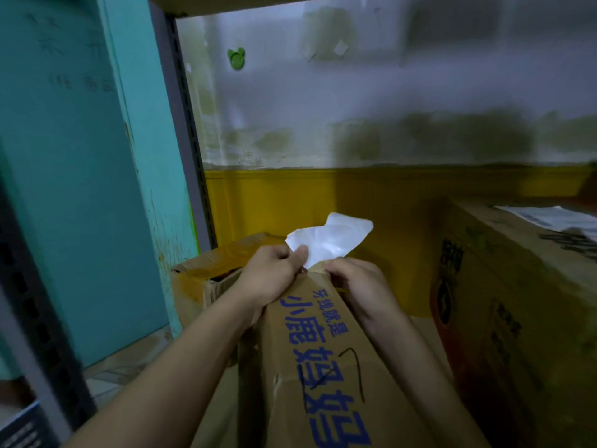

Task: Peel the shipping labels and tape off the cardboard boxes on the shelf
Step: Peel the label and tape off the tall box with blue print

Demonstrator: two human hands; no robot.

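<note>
- Stained wall (355, 108) backs your shelf.
- Your left hand (274, 273) pinches the white label (332, 240), half peeled off the cardboard box (323, 367).
- Your right hand (358, 286) curls over the box's far edge, both forearms reaching forward.

Nearest us, in the middle of the shelf (431, 329), lies the long box (323, 367), its far end between our hands. The label (332, 240) stands up from that end, pinched in our left hand (274, 276); our right hand (358, 286) grips the box's edge just right of it. Behind and to the left sits an open box (206, 273), beside the shelf post (184, 124). A larger box (517, 302) stands on the right, with papers (555, 218) on top. The wall (387, 108) runs behind them all.
</note>
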